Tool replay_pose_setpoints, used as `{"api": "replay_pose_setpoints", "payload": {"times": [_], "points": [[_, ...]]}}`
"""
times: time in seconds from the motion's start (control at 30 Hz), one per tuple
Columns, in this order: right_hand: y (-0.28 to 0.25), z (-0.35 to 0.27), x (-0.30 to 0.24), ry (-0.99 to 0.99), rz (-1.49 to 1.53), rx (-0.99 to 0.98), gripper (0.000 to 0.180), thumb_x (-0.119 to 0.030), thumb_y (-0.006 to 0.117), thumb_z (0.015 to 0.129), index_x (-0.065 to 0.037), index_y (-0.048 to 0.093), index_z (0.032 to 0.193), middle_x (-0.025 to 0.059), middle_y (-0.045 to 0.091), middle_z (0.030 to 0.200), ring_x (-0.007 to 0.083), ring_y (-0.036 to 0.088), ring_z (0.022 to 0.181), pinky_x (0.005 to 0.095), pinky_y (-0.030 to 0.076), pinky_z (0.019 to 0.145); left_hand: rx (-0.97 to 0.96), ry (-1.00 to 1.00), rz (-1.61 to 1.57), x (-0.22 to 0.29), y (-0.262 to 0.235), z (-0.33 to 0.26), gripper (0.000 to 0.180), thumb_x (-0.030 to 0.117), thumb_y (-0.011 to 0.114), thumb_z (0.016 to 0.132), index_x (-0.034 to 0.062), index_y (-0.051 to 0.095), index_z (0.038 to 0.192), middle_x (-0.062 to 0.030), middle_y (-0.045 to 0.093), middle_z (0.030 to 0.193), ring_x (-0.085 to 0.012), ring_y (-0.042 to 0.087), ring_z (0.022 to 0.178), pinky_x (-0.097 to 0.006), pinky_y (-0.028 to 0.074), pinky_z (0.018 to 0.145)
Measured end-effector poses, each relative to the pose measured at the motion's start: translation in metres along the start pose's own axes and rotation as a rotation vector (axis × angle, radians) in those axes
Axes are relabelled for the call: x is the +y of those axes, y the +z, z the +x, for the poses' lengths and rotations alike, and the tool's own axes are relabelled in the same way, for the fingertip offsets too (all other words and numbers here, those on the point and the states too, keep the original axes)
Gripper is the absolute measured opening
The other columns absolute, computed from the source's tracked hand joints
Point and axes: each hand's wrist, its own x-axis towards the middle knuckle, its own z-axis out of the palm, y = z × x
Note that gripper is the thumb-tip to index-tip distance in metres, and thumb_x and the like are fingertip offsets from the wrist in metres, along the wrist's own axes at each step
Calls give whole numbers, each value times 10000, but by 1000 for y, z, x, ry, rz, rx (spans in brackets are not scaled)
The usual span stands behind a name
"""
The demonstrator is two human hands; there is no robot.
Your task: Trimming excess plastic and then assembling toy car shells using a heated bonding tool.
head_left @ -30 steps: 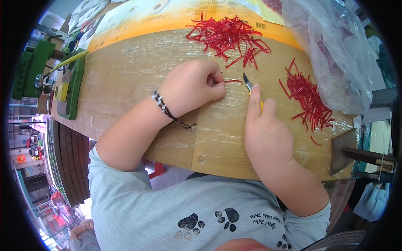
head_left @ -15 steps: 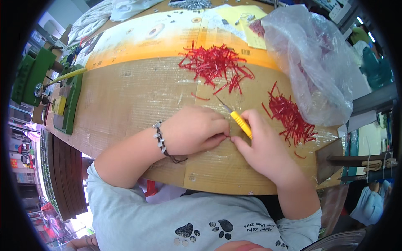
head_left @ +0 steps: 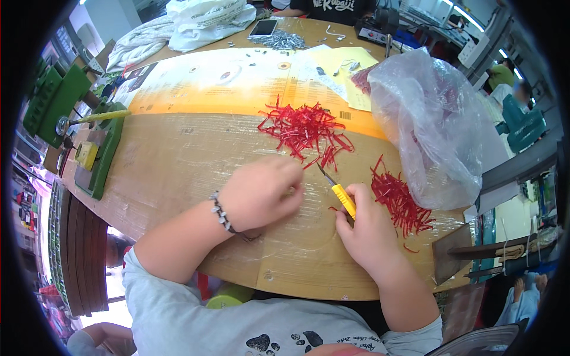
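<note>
My right hand (head_left: 365, 228) is closed around the yellow handle of a small pointed knife-like tool (head_left: 343, 199). The tool's thin dark metal tip points up and to the left. A short red strip (head_left: 333, 208) shows at the fingertips of this hand. To the left, my left hand (head_left: 261, 193) is curled and smeared by motion, so what its fingers hold cannot be made out. Beyond it lies a loose heap of thin red strips (head_left: 306, 130). A second heap of red strips (head_left: 401, 202) sits right of my right hand.
Cardboard (head_left: 178, 154) covers the table. A green hand press (head_left: 104, 154) stands at the left. A clear plastic bag (head_left: 439, 136) bulges at the right, above a dark metal plate (head_left: 452, 252). Small grey pieces (head_left: 279, 40) and a phone (head_left: 263, 28) lie at the far side.
My hands, fingertips together before, are now apart: the left has drawn away to the left. The right keeps the yellow-handled tool. The view has tilted up, showing more of the table's far side.
</note>
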Motion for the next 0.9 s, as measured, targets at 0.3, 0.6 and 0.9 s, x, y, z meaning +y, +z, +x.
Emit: {"api": "replay_pose_setpoints", "payload": {"times": [0.3, 0.6, 0.9], "points": [[-9, 9, 12, 43, -131, 92, 322, -78, 622, 919, -52, 478, 1206, 213, 621, 1123, 432, 675, 855, 531, 545, 713, 116, -247, 288, 2, -8, -2, 165, 126, 692, 864, 65, 621, 1001, -129, 636, 1003, -349, 619, 991, -440, 522, 847], [-10, 17, 25, 104, -245, 139, 340, 13, 592, 886, -15, 453, 1195, 244, 477, 1242, 411, 691, 835, 471, 586, 683, 33, -298, 285, 2, -7, -1, 118, 159, 717, 865, 63, 672, 916, -107, 659, 907, -308, 662, 869, -419, 548, 764], [8, 8, 21, -21, 170, 287, 329, -163, 613, 983, 1, 468, 1229, 222, 544, 1200, 424, 677, 931, 476, 544, 792, 88, -196, -211, 1, 10, -4, 117, 113, 746, 856, 42, 682, 922, -117, 662, 847, -233, 667, 707, -342, 552, 650]]}}
